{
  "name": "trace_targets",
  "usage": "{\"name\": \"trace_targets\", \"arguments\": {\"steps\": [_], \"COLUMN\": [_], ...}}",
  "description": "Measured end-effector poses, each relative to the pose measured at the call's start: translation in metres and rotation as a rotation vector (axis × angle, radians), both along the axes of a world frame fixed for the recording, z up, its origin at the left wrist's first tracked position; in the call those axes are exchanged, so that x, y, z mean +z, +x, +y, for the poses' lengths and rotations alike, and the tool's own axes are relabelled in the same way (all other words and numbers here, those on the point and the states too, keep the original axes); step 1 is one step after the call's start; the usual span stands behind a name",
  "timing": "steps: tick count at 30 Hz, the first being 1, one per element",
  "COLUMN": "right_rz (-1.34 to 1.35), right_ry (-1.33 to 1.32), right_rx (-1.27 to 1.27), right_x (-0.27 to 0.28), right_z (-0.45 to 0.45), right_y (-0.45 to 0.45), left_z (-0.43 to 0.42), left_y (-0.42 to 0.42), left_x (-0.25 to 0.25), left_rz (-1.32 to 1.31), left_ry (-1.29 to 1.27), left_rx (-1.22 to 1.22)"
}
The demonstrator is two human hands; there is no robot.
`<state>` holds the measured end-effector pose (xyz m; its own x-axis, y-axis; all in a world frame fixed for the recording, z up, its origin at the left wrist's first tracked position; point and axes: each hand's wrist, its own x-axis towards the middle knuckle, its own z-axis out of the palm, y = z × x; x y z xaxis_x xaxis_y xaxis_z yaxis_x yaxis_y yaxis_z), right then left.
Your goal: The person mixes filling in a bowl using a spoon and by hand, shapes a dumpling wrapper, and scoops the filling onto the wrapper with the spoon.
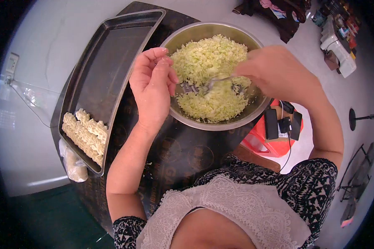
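A wide metal bowl holds finely chopped pale green cabbage, with a hollow across its middle where the bottom shows. My right hand, over the bowl's right side, grips a metal spoon whose head dips into that hollow; hand and spoon are slightly blurred. At the left rim, my left hand is raised with its fingers curled toward the thumb. Whatever may lie inside its palm is hidden. Pleated dumplings sit in rows at the near end of a long dark tray.
The table has a dark patterned cover. A plastic-wrapped pale lump lies beside the tray's near left corner. To the right, a red stool carries black devices with a cable. Dark furniture stands farther off.
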<state>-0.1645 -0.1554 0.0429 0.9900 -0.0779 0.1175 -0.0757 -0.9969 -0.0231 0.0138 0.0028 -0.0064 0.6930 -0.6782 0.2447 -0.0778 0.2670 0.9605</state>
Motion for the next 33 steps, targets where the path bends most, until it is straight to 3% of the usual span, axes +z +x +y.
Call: {"name": "trace_targets", "arguments": {"steps": [11,18,24,33], "right_rz": [-0.110,-0.163,0.010,0.014], "right_ry": [-0.052,-0.103,-0.173,0.406], "right_rx": [-0.153,-0.110,-0.144,-0.005], "right_x": [0.019,0.010,-0.006,-0.018], "right_z": [-0.011,-0.007,0.000,-0.022], "right_y": [-0.046,-0.034,-0.006,0.012], "left_z": [-0.001,-0.003,-0.002,-0.007], "left_y": [0.000,0.000,-0.001,0.000], "left_x": [-0.001,-0.005,-0.004,-0.004], "left_rz": [-0.059,-0.172,-0.224,-0.437], "left_ry": [0.086,0.183,0.251,0.467], "left_rx": [-0.028,-0.076,-0.101,-0.156]}}
